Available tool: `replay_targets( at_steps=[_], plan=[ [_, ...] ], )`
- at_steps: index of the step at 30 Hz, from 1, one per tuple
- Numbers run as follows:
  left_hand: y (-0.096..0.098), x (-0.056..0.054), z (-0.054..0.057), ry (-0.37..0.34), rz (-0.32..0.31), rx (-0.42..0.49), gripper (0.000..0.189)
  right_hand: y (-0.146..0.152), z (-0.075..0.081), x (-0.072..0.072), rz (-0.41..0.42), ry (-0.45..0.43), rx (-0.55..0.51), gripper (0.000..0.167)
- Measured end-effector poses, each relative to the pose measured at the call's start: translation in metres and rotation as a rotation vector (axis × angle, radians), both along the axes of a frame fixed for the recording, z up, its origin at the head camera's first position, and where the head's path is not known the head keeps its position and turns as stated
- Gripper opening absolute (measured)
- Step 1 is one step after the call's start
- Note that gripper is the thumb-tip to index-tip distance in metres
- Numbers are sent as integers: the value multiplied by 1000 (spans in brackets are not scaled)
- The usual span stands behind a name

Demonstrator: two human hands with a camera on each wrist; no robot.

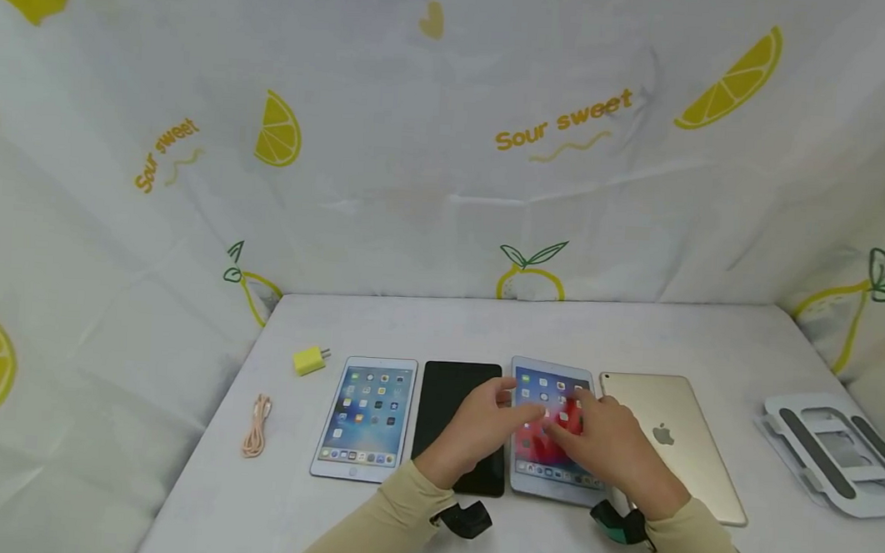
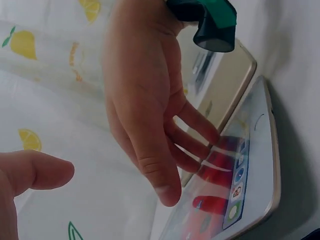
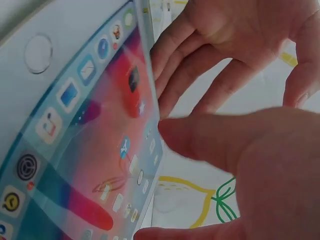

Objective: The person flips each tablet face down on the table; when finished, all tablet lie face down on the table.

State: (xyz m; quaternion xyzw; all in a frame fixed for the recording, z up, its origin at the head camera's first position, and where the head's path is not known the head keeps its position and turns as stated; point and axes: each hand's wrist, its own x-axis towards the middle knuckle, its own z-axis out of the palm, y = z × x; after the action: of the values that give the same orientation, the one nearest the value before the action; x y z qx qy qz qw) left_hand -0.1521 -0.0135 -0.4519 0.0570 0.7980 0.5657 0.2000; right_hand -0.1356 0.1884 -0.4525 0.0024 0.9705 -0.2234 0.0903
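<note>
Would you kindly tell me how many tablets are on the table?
4, in a row, left to right in the head view: a white tablet, a black tablet, a tablet with a red wallpaper, and a gold tablet lying logo up.

White sheeting (image 1: 402, 191), printed with yellow lemon slices (image 1: 732, 84) and orange "Sour sweet" lettering (image 1: 564, 119), spanned the upper frame and both sides; a white counter (image 1: 380, 327) occupied the lower centre.
</note>
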Motion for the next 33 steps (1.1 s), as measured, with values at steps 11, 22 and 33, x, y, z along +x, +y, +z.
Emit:
replay_targets(
  at_steps=[11, 22, 33],
  plan=[
    [-4, -1, 3, -10, 24, 63, 75, -3, -1, -1, -29, -41, -42, 107],
    [-5, -3, 1, -29, 44, 87, 71, -4, 1, 0, -40, -71, -67, 109],
    [-8, -3, 7, -24, 25, 82, 67, -7, 2, 2, -27, -69, -88, 108]
  ],
)
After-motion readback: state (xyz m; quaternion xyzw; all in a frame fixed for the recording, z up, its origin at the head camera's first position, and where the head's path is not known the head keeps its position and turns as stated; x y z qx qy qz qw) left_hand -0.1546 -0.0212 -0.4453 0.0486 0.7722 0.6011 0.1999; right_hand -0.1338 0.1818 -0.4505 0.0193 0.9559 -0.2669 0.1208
